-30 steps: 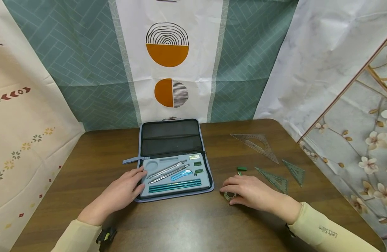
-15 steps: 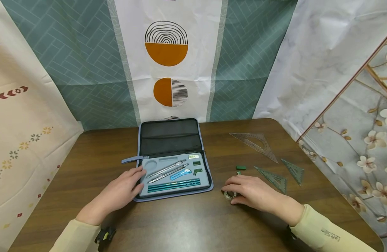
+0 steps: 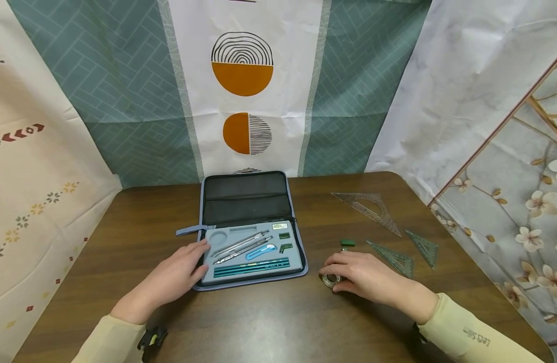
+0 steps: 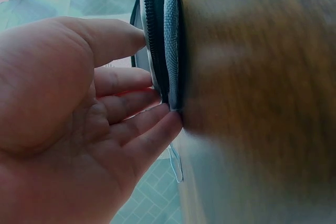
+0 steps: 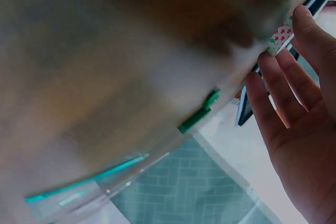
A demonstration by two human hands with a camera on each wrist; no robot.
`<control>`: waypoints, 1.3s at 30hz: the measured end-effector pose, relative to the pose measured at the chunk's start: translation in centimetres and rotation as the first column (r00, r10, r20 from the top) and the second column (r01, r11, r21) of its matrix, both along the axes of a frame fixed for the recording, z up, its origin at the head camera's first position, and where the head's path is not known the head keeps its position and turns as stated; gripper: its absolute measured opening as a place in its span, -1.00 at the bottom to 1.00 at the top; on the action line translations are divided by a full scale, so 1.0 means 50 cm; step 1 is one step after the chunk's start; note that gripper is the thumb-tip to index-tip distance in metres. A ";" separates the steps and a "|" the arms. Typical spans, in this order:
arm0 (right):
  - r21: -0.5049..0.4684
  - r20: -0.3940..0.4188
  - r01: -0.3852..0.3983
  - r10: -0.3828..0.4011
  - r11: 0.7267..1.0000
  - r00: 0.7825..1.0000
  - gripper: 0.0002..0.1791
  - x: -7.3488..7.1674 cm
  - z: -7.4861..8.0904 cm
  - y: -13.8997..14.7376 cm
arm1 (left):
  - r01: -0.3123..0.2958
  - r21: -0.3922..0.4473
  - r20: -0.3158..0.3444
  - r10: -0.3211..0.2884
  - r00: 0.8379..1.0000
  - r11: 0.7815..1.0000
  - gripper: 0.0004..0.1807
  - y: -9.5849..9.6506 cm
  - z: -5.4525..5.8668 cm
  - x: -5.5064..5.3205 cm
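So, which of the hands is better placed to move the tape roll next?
Probably the right hand: it pinches the tape roll, while the left hand touches the left edge of the open stationery case.

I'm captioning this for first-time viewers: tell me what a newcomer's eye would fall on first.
Probably the open case with teal pencils, near the middle of the brown table, the left hand touching its left edge. Next, the orange half-circles on the cloth hanging behind it. Then the right hand, holding a small patterned ring right of the case.
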State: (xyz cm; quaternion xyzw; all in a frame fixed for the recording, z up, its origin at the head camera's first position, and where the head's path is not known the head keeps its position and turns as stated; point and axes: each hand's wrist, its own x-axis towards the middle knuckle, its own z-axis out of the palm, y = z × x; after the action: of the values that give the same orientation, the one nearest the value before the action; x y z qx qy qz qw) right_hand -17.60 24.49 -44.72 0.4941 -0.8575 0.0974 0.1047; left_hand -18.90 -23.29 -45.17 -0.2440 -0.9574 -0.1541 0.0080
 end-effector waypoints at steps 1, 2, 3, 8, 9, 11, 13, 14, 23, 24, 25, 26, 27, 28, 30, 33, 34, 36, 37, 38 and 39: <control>-0.005 -0.007 0.000 0.000 1.000 1.000 -0.47 -0.003 0.003 -0.001 | -0.005 0.002 0.004 0.005 1.000 1.000 -0.41 0.000 0.000 0.000; -0.011 -0.015 0.000 0.000 1.000 1.000 -0.46 -0.006 0.006 -0.002 | -0.011 0.004 0.007 0.011 1.000 1.000 -0.41 0.000 0.001 -0.001; -0.017 -0.024 0.000 0.000 1.000 1.000 -0.46 -0.009 0.009 -0.004 | -0.013 0.007 0.009 0.013 1.000 1.000 -0.41 0.000 0.001 -0.001; -0.024 -0.040 -0.003 0.002 1.000 0.999 -0.47 -0.024 0.024 -0.016 | -0.015 0.015 0.014 0.015 1.000 1.000 -0.44 -0.001 0.002 -0.003; -0.023 -0.038 -0.002 0.001 1.000 0.999 -0.47 -0.028 0.027 -0.020 | -0.012 0.015 0.012 0.012 1.000 1.000 -0.44 0.000 0.003 -0.002; -0.017 -0.029 0.007 -0.007 1.000 1.000 -0.48 -0.035 0.033 -0.027 | -0.005 0.012 0.004 0.005 1.000 1.000 -0.45 -0.001 0.004 -0.002; -0.015 -0.021 0.019 -0.019 1.000 1.000 -0.49 -0.041 0.039 -0.036 | -0.001 0.012 -0.002 0.001 1.000 1.000 -0.46 -0.002 0.005 -0.001; -0.014 -0.016 0.022 -0.023 1.000 1.000 -0.49 -0.044 0.042 -0.042 | 0.000 0.010 -0.006 0.000 1.000 1.000 -0.46 -0.002 0.005 -0.001; -0.004 -0.013 0.028 -0.028 1.000 1.000 -0.52 -0.066 0.054 -0.097 | 0.001 -0.006 -0.006 -0.001 1.000 1.000 -0.47 -0.004 0.004 -0.002; 0.003 -0.018 0.029 -0.029 1.000 0.999 -0.52 -0.069 0.055 -0.106 | -0.001 -0.006 -0.006 0.001 1.000 1.000 -0.47 -0.005 0.004 -0.002; 0.009 -0.022 0.029 -0.029 1.000 0.999 -0.52 -0.072 0.057 -0.115 | -0.001 -0.005 -0.007 0.001 1.000 1.000 -0.47 -0.006 0.004 -0.002; 0.016 -0.025 0.028 -0.028 0.999 0.999 -0.52 -0.076 0.059 -0.124 | 0.000 -0.002 -0.007 0.000 1.000 1.000 -0.47 -0.006 0.003 -0.001; 0.023 -0.024 0.025 -0.025 0.999 0.999 -0.52 -0.080 0.062 -0.133 | 0.000 0.001 -0.004 0.000 1.000 1.000 -0.47 -0.006 0.003 -0.001; 0.032 -0.022 0.024 -0.023 0.999 0.999 -0.51 -0.084 0.064 -0.142 | 0.002 0.003 -0.003 -0.002 1.000 1.000 -0.47 -0.006 0.002 0.000; 0.050 -0.020 0.018 -0.017 0.999 1.000 -0.51 -0.092 0.070 -0.158 | 0.004 0.011 0.001 -0.004 1.000 1.000 -0.48 -0.005 0.001 0.001; 0.067 -0.006 0.003 -0.003 0.998 1.000 -0.52 -0.105 0.079 -0.182 | 0.003 0.018 -0.001 -0.003 1.000 1.000 -0.48 -0.002 0.001 0.004; 0.071 -0.007 -0.003 0.003 0.997 1.000 -0.53 -0.109 0.080 -0.189 | 0.004 0.020 -0.005 -0.004 1.000 1.000 -0.48 -0.002 0.001 0.005; 0.077 -0.006 -0.013 0.014 0.997 1.000 -0.54 -0.120 0.083 -0.203 | 0.005 0.023 -0.008 -0.005 1.000 1.000 -0.49 -0.002 0.001 0.006; 0.080 -0.001 -0.015 0.015 0.997 1.000 -0.55 -0.125 0.084 -0.210 | 0.006 0.024 -0.009 -0.006 1.000 1.000 -0.49 -0.002 0.001 0.006; 0.084 0.002 -0.016 0.016 0.996 1.000 -0.55 -0.129 0.085 -0.217 | 0.006 0.024 -0.009 -0.006 1.000 1.000 -0.49 -0.003 0.001 0.006; 0.088 0.004 -0.014 0.014 0.996 1.000 -0.54 -0.134 0.087 -0.223 | 0.007 0.025 -0.007 -0.007 1.000 1.000 -0.49 -0.003 0.001 0.006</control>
State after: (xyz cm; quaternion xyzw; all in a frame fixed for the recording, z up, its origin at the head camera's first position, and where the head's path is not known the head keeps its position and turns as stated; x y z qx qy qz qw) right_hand -24.28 13.32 -40.39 0.5040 -0.8578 0.0610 0.0806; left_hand -18.60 -23.43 -45.12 -0.2477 -0.9545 -0.1652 0.0137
